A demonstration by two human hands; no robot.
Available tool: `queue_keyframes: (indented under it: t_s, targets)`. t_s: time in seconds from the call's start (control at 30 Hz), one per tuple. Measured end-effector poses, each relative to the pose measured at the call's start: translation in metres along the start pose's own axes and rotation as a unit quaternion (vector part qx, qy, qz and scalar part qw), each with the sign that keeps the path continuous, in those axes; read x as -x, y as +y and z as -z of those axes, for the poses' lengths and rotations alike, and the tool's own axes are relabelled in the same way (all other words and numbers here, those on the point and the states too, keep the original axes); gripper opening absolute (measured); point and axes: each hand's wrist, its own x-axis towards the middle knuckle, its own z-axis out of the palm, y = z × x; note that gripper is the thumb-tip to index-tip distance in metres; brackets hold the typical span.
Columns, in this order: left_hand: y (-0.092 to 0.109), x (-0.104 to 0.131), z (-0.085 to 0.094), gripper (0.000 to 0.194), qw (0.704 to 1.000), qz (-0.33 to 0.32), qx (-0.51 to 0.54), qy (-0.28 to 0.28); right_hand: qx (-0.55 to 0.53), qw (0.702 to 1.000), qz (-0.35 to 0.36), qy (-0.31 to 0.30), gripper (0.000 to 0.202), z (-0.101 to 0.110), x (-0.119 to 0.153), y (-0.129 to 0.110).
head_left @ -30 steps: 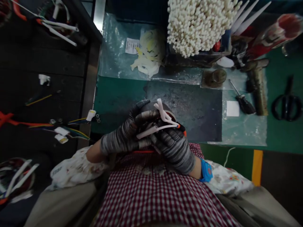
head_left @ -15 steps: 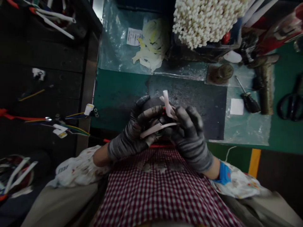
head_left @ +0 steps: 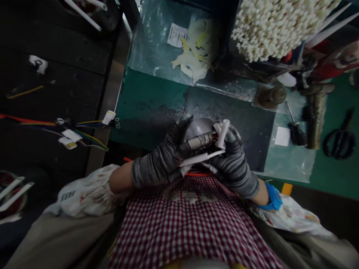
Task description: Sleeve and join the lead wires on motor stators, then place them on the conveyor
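My left hand point(head_left: 168, 153), in a grey striped glove, is closed around the left side of a grey rounded metal part point(head_left: 199, 127) at the front edge of the bench. On its right side my right hand point(head_left: 231, 160), gloved alike, is closed too, its fingers curled beside the white tubes. A short white sleeve point(head_left: 223, 130) stands up from the part near my right fingers. A longer white sleeve point(head_left: 195, 160) lies slantwise across the part's front, between both hands. Dark wires and a bit of red show inside; the underside is hidden by my hands.
On the left runs a dark slatted surface point(head_left: 75, 63) with a wire harness point(head_left: 67, 130) along it. A box of white connector-like pieces point(head_left: 275, 30) stands at the back. At right lie a screwdriver point(head_left: 297, 132), a hammer point(head_left: 315, 116) and black scissors point(head_left: 339, 144).
The view has turned and shifted. My hands and the part sit further right in the picture; more of its rounded grey top shows. The upright sleeve now leans right, and my left fingers reach across.
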Motion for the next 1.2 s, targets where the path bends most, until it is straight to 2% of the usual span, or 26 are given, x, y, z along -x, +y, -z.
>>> queue_keyframes:
  t_s: [0.1, 0.17, 0.27, 0.33, 0.47, 0.57, 0.67, 0.77, 0.87, 0.93, 1.0, 1.13, 1.2]
  targets:
    - [0.006, 0.003, -0.008, 0.074, 0.999, 0.029, 0.019, 0.009, 0.019, 0.997, 0.021, 0.067, 0.074, -0.009, 0.005, -0.010]
    - [0.011, 0.006, -0.019, 0.062, 0.994, 0.085, 0.041, 0.050, 0.025, 0.996, 0.010, 0.086, 0.078, -0.014, 0.008, -0.016]
    - [0.015, 0.009, -0.038, 0.058, 0.975, 0.148, 0.073, 0.146, 0.021, 0.996, -0.002, 0.085, 0.080, -0.011, 0.009, -0.018]
    - [0.016, 0.007, -0.046, 0.062, 0.970, 0.158, 0.075, 0.167, 0.003, 0.999, -0.002, 0.055, 0.080, -0.001, 0.007, -0.014]
    - [0.019, -0.006, -0.046, 0.062, 0.976, 0.172, 0.036, 0.131, -0.038, 0.998, 0.024, -0.033, 0.058, 0.027, 0.004, -0.003]
    - [0.025, -0.017, -0.042, 0.061, 0.977, 0.183, 0.015, 0.110, -0.045, 0.998, -0.020, -0.039, 0.055, 0.036, 0.003, 0.003]
    - [0.032, -0.025, -0.038, 0.060, 0.976, 0.202, -0.020, 0.075, -0.043, 0.997, -0.048, -0.030, 0.055, 0.034, 0.003, 0.010]
    - [0.034, -0.028, -0.035, 0.057, 0.978, 0.202, -0.033, 0.044, -0.053, 0.998, 0.011, -0.036, 0.039, 0.033, 0.000, 0.021]
    - [0.032, -0.027, -0.036, 0.059, 0.983, 0.172, -0.024, 0.063, -0.058, 0.995, 0.066, -0.041, 0.034, 0.033, -0.004, 0.029]
    - [0.032, -0.027, -0.038, 0.061, 0.983, 0.160, -0.007, 0.085, -0.081, 0.996, 0.031, -0.036, 0.043, 0.029, -0.002, 0.031]
    - [0.032, -0.027, -0.039, 0.064, 0.982, 0.161, 0.012, 0.094, -0.130, 0.990, -0.053, -0.014, 0.056, 0.021, 0.000, 0.030]
    - [0.022, -0.033, -0.033, 0.072, 0.982, 0.161, 0.044, 0.093, -0.234, 0.952, -0.194, 0.044, 0.062, 0.009, -0.010, 0.020]
    - [0.007, -0.038, -0.024, 0.076, 0.984, 0.146, 0.065, 0.081, -0.285, 0.929, -0.234, 0.025, 0.059, 0.009, -0.029, 0.013]
